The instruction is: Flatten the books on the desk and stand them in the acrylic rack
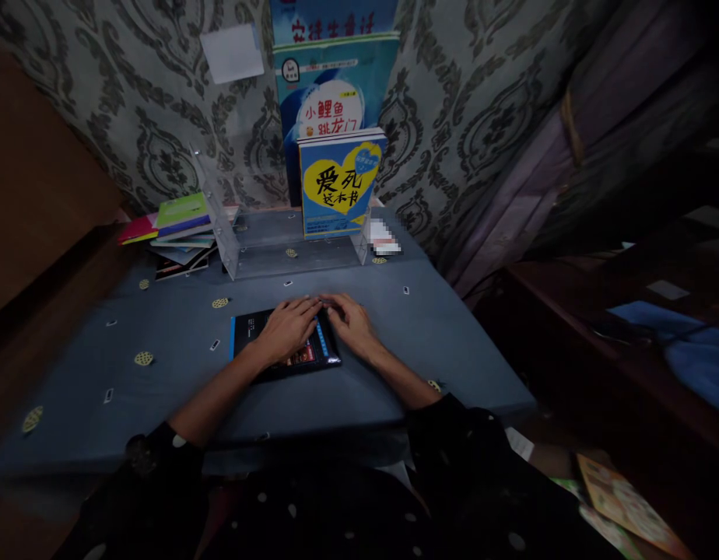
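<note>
A dark book (250, 339) with a blue spine edge lies flat on the blue-grey tablecloth (178, 365) in front of me. My left hand (289, 327) rests palm down on its cover, fingers stretched toward the far edge. My right hand (352, 320) lies flat at the book's right edge, fingers touching the far right corner beside the left fingertips. Neither hand lifts the book. Behind it, a blue and yellow book (341, 187) stands upright in a clear acrylic stand (231, 241).
A taller blue book (330, 85) leans on the patterned wall behind the stand. A stack of colourful books (181, 233) lies at the back left. A dark wooden shelf (628, 342) with blue cloth runs along the right. Papers (622, 505) lie on the floor.
</note>
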A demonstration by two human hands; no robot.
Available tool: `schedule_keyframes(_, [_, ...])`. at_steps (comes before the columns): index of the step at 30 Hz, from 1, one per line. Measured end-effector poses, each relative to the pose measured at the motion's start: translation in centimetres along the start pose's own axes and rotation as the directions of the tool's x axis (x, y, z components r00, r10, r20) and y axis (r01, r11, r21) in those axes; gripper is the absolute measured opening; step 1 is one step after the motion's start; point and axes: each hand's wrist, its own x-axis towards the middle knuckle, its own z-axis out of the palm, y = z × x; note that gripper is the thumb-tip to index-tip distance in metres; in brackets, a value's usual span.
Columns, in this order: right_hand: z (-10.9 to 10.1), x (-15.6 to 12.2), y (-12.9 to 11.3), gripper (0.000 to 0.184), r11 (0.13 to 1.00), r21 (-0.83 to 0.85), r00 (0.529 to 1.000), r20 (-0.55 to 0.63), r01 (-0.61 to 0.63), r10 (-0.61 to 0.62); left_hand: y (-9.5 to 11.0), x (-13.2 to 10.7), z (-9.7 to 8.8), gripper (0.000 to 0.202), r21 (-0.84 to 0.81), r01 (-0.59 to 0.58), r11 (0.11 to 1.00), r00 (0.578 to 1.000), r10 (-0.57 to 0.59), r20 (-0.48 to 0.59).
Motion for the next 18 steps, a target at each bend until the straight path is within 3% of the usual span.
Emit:
schedule_keyframes(3, [-0.3, -0.1, -0.3, 0.033, 0.999, -0.035, 0.999, -0.035, -0.022, 0.021, 0.6, 0.4, -1.0, 0.041, 0.089, 0.124, 0.988, 0.992, -0.126, 0.019])
schedule_keyframes(8, [-0.6, -0.2, -0.7, 0.033, 0.989, -0.144, 0.994, -0.109, -0.018, 0.002, 0.9, 1.2, -2.8, 0.042, 0.193, 0.359, 0.913, 0.922, -0.379, 0.08])
schedule_keyframes(13, [-0.9, -0.3, -1.9, 0.033, 0.935, -0.33, 0.991, -0.039, -0.133, 0.127, 1.0, 1.4, -3.4, 0.043, 0.222, 0.384, 0.896, 0.901, -0.416, 0.12])
schedule_keyframes(18, [-1.1, -0.2, -2.4, 0.03, 0.881, -0.454, 0.988, 0.003, -0.135, 0.153, 0.7, 0.9, -2.8, 0.04, 0.227, 0.348, 0.909, 0.928, -0.368, 0.05])
